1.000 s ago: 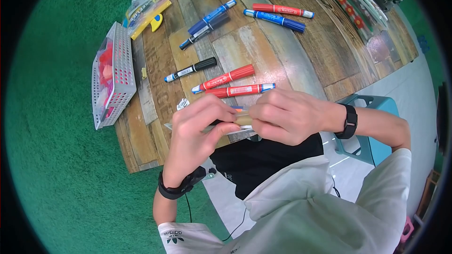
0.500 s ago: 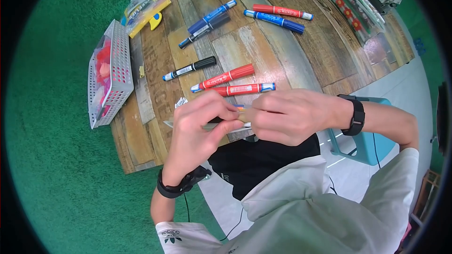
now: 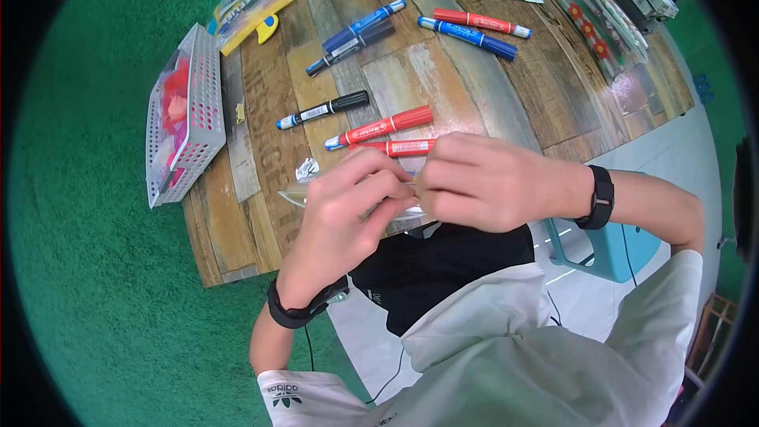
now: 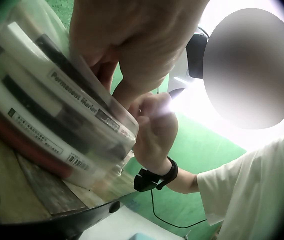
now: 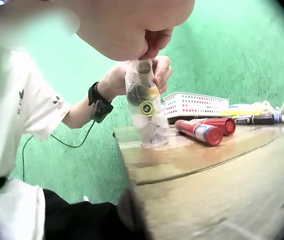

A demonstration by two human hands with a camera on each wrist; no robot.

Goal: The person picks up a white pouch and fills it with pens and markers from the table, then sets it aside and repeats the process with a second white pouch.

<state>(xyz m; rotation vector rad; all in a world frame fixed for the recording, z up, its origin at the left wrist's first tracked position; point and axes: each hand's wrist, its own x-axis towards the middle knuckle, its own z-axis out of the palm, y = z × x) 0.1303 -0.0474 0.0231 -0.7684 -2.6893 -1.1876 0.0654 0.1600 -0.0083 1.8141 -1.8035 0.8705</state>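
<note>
A clear plastic pouch (image 4: 109,107) with several permanent markers inside stands on edge at the table's near edge. In the head view both hands mostly cover it. My left hand (image 3: 344,209) pinches the pouch's top edge between thumb and fingers. Right beside it, my right hand (image 3: 490,182) pinches the same edge, its fingertips close to the left ones. The right wrist view shows the pouch's narrow end, with a round yellow-green marker end (image 5: 146,108) behind the plastic. Just beyond the hands lie two red markers (image 3: 387,125) and a black marker (image 3: 324,109).
A white perforated basket (image 3: 207,122) with red and pink items stands at the left edge. Blue markers (image 3: 474,35) lie farther back. A yellow-edged plastic bag (image 3: 253,20) is back left, a flowered pouch (image 3: 605,28) back right. A crumpled scrap (image 3: 307,168) lies by the left hand.
Fingertips of both hands have come closer together on the pouch's edge. My right hand has shifted slightly up and now overlaps the end of the nearer red marker.
</note>
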